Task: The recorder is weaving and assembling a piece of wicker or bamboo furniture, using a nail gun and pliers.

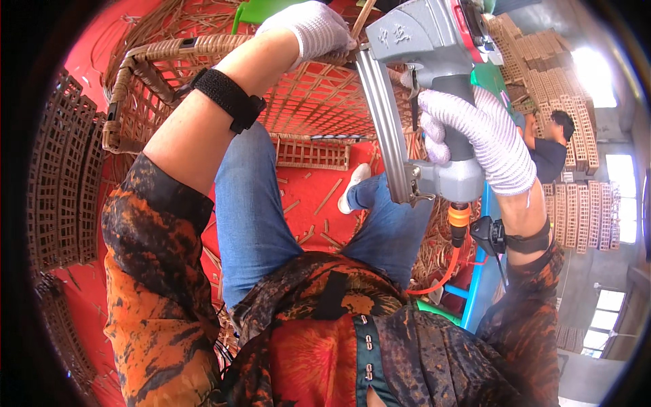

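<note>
My right hand (485, 136), in a white knit glove, is wrapped round the handle of a grey pneumatic nail gun (424, 34). The gun's long metal magazine (383, 119) faces left, and an orange air hose (444, 275) runs from the base of its handle. Over the far rim of a brown woven wicker basket (203, 47) my gloved left hand (312, 30) is closed, its fingers pressed down beside the gun's nose. A thin wooden strip (364, 17) sticks up by those fingertips. What lies under the fingers is hidden.
Scraps of cane litter the red floor (305, 197) around my legs. Stacked woven panels (61, 176) stand at the left, more stacks (576, 210) at the right. A blue frame (478, 292) is beside my right leg. Another person (549, 149) works at the far right.
</note>
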Motion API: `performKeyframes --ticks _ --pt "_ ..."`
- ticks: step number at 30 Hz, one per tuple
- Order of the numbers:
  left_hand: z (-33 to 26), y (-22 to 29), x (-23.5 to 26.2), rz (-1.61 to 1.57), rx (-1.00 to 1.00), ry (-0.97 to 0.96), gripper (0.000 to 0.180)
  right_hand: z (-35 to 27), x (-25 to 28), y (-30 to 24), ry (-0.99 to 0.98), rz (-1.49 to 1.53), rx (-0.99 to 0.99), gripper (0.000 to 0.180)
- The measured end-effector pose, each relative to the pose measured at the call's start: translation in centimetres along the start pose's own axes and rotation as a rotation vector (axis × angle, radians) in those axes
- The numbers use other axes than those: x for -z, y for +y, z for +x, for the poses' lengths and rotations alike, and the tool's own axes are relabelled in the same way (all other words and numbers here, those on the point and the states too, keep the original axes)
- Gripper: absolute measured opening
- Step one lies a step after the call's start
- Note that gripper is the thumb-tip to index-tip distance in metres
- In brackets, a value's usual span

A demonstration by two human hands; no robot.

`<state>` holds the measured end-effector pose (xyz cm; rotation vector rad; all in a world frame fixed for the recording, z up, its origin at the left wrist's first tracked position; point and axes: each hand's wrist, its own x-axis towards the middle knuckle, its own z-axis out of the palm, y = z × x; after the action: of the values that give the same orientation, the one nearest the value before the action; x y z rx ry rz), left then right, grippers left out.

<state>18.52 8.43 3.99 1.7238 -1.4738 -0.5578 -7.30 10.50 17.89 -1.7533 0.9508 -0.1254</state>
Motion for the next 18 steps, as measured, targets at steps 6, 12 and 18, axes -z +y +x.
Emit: performKeyframes --ticks 6,12,18 --pt "0.1 0.0 0.0 0.029 0.026 0.001 0.021 0.1 0.5 -0.4 0.014 0.001 -0.016 0.030" --pt "0.1 0.0 -0.1 0.017 0.030 -0.002 0.021 0.3 0.8 -0.7 0.009 0.070 -0.050 0.027" --pt "0.0 0.1 0.1 0.152 -0.033 0.038 0.024 0.3 0.7 -1.1 0.004 0.082 -0.069 0.029"
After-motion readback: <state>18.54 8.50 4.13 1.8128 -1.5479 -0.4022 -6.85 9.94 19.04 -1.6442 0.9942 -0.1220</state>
